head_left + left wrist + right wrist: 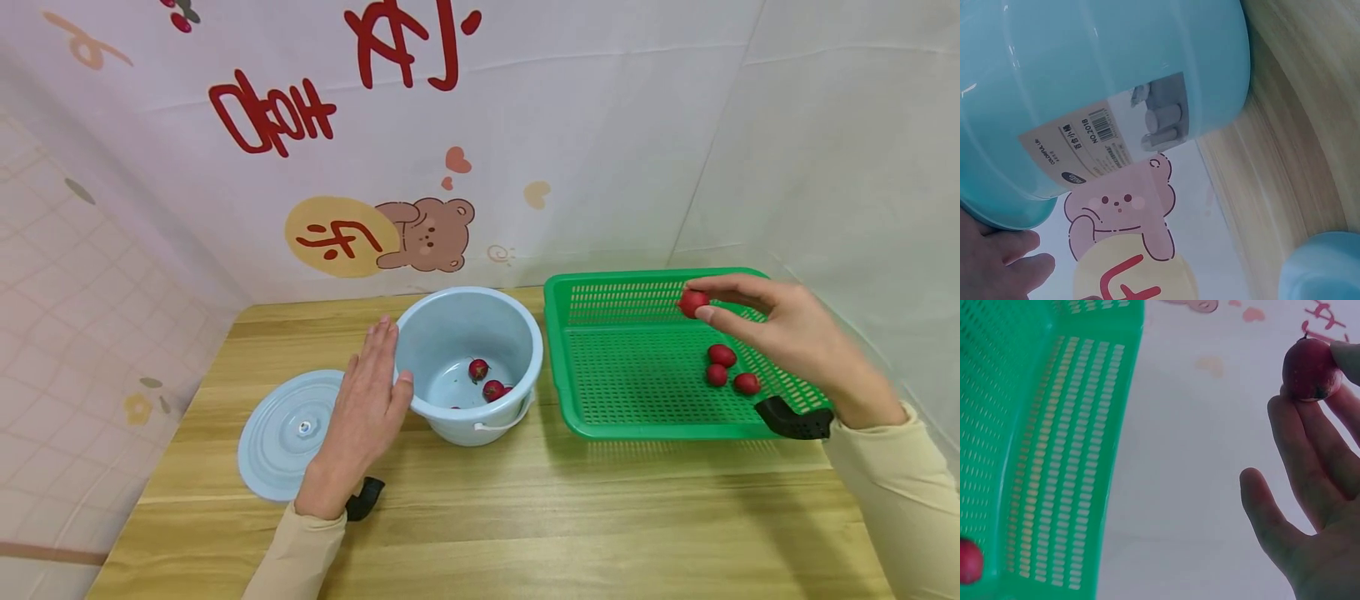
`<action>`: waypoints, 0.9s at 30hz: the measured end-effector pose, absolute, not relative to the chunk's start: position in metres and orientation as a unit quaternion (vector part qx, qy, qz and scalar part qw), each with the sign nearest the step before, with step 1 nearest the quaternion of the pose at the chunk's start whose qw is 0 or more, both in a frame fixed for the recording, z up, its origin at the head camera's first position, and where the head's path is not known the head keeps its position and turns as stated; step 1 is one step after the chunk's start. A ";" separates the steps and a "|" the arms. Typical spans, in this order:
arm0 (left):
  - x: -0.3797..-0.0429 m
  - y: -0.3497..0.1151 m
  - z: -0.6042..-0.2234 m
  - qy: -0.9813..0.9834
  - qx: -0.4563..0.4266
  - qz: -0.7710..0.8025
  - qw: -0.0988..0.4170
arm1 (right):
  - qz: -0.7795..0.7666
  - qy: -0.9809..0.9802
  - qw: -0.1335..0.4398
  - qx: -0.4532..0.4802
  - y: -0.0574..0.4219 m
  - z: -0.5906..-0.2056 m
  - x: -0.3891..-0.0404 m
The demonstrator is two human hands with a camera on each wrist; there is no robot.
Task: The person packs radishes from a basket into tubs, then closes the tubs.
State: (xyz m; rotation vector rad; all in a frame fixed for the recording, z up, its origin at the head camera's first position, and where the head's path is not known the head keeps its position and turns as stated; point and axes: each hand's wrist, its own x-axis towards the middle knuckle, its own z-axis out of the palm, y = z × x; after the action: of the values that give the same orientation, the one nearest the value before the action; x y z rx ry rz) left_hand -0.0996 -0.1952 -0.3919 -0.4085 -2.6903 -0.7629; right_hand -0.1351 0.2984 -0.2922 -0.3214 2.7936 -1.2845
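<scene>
Over the green basket (636, 430), my right hand (795, 333) pinches a small red radish (1311, 370) between thumb and fingertips. Several more radishes (722, 356) lie at the right side of the basket floor. My left hand (363, 408) has its fingers extended along the left side of a light blue bucket (427, 333), fingertips right at the rim. Inside the bucket, a few radishes (478, 369) lie on the bottom, partly hidden by the near wall. From the left wrist, the bucket's label (1107, 128) shows.
A round light blue lid (277, 433) lies on the wooden table (525, 525) left of the bucket, partly behind my left hand. The bucket's white handle (517, 417) hangs at its front right. A printed white curtain (600, 125) stands behind the table.
</scene>
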 end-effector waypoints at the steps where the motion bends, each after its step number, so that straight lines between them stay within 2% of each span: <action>1: -0.100 -0.196 -0.392 -0.941 -0.142 -0.265 0.155 | -0.431 0.896 0.032 -0.102 0.295 -0.291 -0.133; 5: -0.099 -0.196 -0.390 -0.944 -0.141 -0.258 0.148 | -0.477 0.872 0.046 -0.103 0.280 -0.287 -0.128; 11: -0.099 -0.197 -0.388 -0.948 -0.142 -0.249 0.138 | -0.457 0.880 0.018 -0.127 0.263 -0.286 -0.123; 15: -0.099 -0.197 -0.387 -0.951 -0.141 -0.242 0.133 | -0.424 0.892 -0.022 -0.157 0.252 -0.289 -0.123; 22: -0.099 -0.196 -0.386 -0.952 -0.137 -0.239 0.130 | -0.395 0.866 -0.127 -0.279 0.227 -0.291 -0.125; 27: -0.099 -0.196 -0.385 -0.952 -0.135 -0.243 0.128 | -0.398 0.845 -0.146 -0.327 0.211 -0.289 -0.124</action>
State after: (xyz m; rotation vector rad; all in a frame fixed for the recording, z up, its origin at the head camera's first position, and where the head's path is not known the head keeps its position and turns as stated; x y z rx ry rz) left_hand -0.0993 -0.1957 -0.3852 -0.3916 -2.7692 -0.7070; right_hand -0.1239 0.2110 -0.2893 -1.1353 2.9317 -1.3821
